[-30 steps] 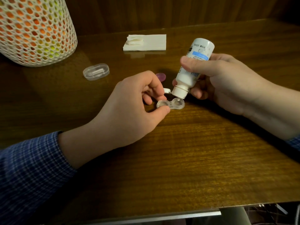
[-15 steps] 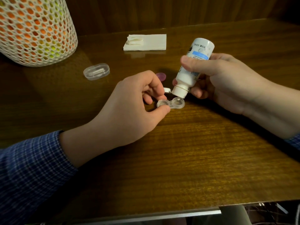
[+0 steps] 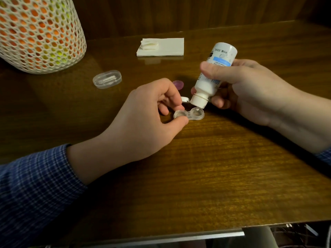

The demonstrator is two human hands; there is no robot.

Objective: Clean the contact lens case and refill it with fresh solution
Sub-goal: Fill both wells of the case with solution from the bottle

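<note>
- Left hand (image 3: 143,120) pinches the left well of the clear plastic two-well contact lens case (image 3: 189,114), thumb and fingers on its rim; case sits low over the dark glossy wooden bench (image 3: 215,167).
- Right hand (image 3: 250,90) wraps the small white solution bottle with blue label (image 3: 213,76), tipped nozzle-down, tip at the right well.
- Pink round cap (image 3: 178,85) behind the hands.
- Clear oval plastic box (image 3: 107,79), folded white tissue (image 3: 161,47), white mesh cylinder (image 3: 39,33) farther back.
</note>
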